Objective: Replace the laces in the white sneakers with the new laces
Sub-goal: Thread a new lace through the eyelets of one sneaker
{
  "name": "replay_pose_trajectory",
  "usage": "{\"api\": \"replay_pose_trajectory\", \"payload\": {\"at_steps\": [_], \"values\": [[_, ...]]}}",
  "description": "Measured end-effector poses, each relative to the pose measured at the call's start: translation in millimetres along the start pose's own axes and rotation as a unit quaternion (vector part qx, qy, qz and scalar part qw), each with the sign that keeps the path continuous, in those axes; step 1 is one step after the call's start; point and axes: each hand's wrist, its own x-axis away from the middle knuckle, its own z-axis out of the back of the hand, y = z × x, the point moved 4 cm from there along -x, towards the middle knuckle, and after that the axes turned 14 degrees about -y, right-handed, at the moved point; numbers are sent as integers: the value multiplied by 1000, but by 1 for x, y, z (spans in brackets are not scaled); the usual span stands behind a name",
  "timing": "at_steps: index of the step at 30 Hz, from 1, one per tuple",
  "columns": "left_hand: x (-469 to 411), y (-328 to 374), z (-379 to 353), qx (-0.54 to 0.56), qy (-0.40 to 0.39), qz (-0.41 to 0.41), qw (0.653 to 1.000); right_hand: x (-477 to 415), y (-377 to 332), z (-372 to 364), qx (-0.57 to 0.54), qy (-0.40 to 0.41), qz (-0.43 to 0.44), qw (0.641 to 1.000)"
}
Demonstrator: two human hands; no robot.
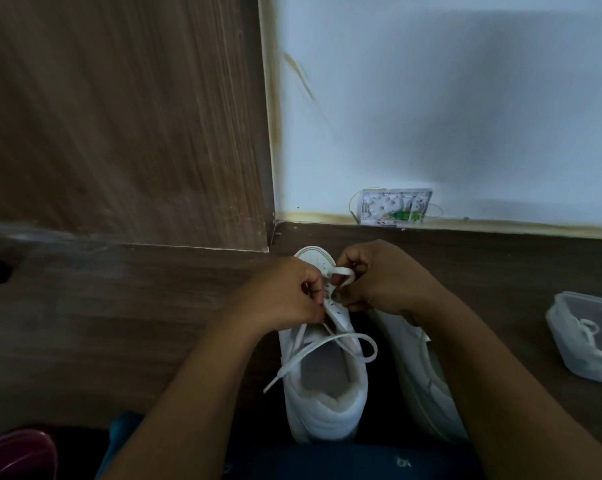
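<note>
We look down on a dark wooden floor (119, 323) where a brown wood panel (119, 116) meets a pale wall (448, 116). At the centre stands a white sneaker (323, 403), toe towards 12 o'clock. The left grip (285, 292), at the shoe's 10 o'clock, pinches the lace (303, 355) beside the eyelets with curled fingers. The right grip (382, 278), at 1 o'clock, pinches a loop of that lace above the toe. Loose lace trails across the shoe's opening towards 7 o'clock. A second sneaker (420, 375) lies just beside it at 3 o'clock, partly under the right forearm. Farther that way sits a clear plastic box (587, 341) holding white laces.
</note>
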Motion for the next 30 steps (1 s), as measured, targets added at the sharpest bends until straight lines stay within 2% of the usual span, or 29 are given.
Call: {"api": "replay_pose_trajectory", "payload": {"at_steps": [6, 10, 15, 17, 19, 20, 21, 22, 23, 24, 25, 26, 28, 30], "values": [[0, -3, -1, 19, 16, 0, 1000, -2, 1, 0, 34, -9, 1, 999], [-2, -6, -6, 46, 7, 4, 999, -4, 3, -2, -10, -47, 4, 999], [-6, -3, -10, 91, 31, 10, 995, 0, 2, -1, 67, -65, 7, 996], [-5, 0, -9, 136, 26, -4, 990, 0, 4, 3, 71, -50, -3, 996], [3, 4, -2, 230, 13, -49, 972, -1, 7, 3, 75, -38, -20, 996], [9, 4, 4, 307, 6, -93, 947, -2, 9, 4, 69, -32, -33, 997], [13, 2, 11, 412, -11, -146, 899, -3, 11, 3, 58, -30, -45, 997], [18, 1, 17, 524, -52, -210, 823, -3, 12, 1, 47, -33, -53, 997], [24, 5, 23, 606, -119, -282, 734, -3, 12, -1, 37, -39, -53, 997], [30, 9, 26, 649, -181, -339, 656, -3, 10, -3, 34, -49, -43, 997], [32, 9, 28, 662, -192, -358, 630, -3, 8, -4, 39, -61, -21, 997], [30, 8, 29, 661, -163, -343, 647, -1, 2, -6, 55, -73, 9, 996], [24, 2, 29, 647, -65, -274, 709, 1, -9, -9, 96, -80, 62, 990], [21, 1, 27, 640, -3, -217, 737, 2, -14, -9, 105, -62, 95, 988]]}}
